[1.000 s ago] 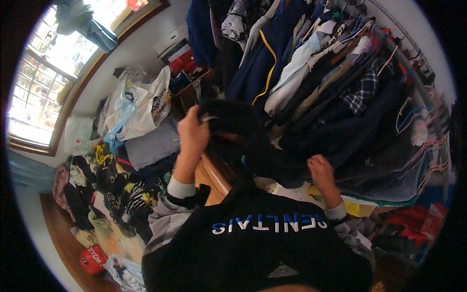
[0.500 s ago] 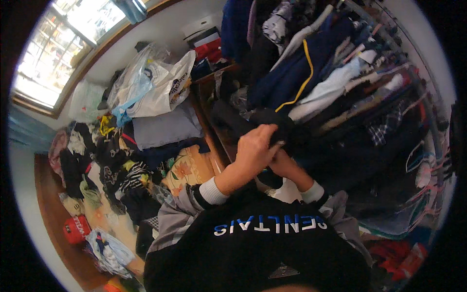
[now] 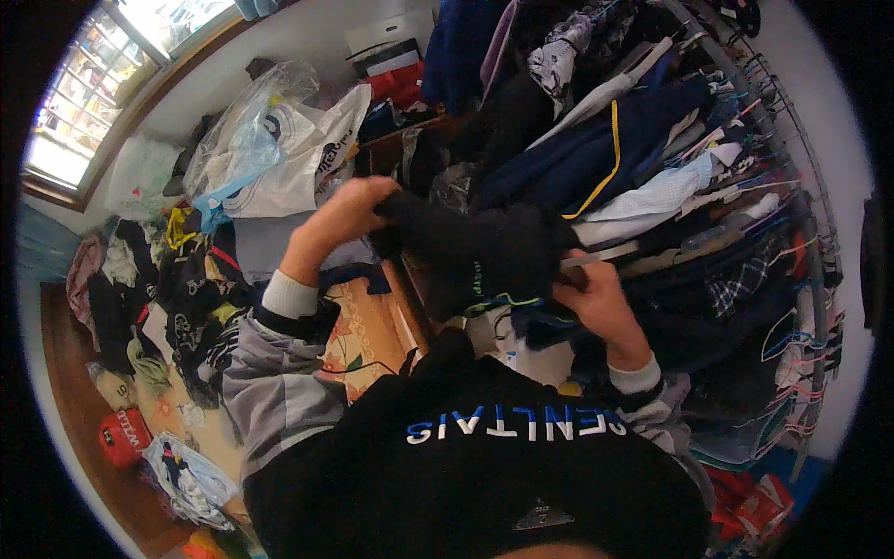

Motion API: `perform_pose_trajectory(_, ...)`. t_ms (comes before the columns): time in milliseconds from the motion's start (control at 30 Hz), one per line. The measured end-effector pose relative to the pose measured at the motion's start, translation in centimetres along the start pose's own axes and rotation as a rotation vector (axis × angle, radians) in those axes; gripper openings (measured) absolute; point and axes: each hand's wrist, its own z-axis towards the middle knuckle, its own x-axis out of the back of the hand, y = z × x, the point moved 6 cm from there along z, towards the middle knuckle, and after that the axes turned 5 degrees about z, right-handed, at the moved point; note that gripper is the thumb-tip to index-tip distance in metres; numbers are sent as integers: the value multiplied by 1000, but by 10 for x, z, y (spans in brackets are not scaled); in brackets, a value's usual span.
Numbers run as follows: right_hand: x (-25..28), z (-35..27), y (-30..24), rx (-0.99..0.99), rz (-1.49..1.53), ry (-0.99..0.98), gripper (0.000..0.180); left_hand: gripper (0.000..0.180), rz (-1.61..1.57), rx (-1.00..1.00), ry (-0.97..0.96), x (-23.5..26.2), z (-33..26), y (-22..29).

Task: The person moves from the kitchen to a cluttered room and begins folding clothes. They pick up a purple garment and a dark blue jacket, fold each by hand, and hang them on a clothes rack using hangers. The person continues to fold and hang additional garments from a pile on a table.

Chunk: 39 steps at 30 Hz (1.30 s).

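A black garment (image 3: pixel 484 252) is stretched in the air between my two hands, with small green lettering and a thin yellow-green cord along its lower edge. Whether it is a top or a bottom I cannot tell. My left hand (image 3: pixel 358 207) is closed on its upper left end, fingers curled over the cloth. At the lower right edge my right hand (image 3: pixel 601 300) pinches the fabric, thumb towards the garment. Beyond and to the right hang many clothes on a metal rack, among them a dark navy garment with a yellow stripe (image 3: pixel 596 154).
The metal rack (image 3: pixel 808 214) curves along the right. On the left, heaped clothes (image 3: pixel 191 307) cover part of a bed with a floral sheet (image 3: pixel 354 326). A white plastic bag (image 3: pixel 298 168) sits at the bed's far end. A red cap (image 3: pixel 124 438) lies near the bed's wooden edge.
My hands were close together on bunched black cloth. Now they are wide apart, left hand up and leftward, right hand to the right, with the garment spread between them.
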Motion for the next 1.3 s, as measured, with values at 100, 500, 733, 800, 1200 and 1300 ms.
perform_pose_trajectory(100, 15, -11, -12, -110, 118, 123, 33, 37, -259, -137, 376, 53, -22, -6)
perform_pose_trajectory(500, -9, -24, -47, 297, 66, -26, 31, 57, 93, -164, 418, 75, -103, 98)
perform_pose_trajectory(733, -26, -59, -40, 441, 5, -30, 36, 57, 209, -221, 158, 2, -90, 193)
perform_pose_trajectory(800, -14, -68, -43, 456, 53, 16, 38, 55, 271, -192, 206, -1, -90, 200)
perform_pose_trajectory(1200, 102, -100, 27, 375, 56, 711, 33, 44, 308, 11, 692, 167, -37, 146)
perform_pose_trajectory(1300, 109, -80, 30, 386, 16, 717, 32, 44, 271, 68, 698, 212, -32, 133)
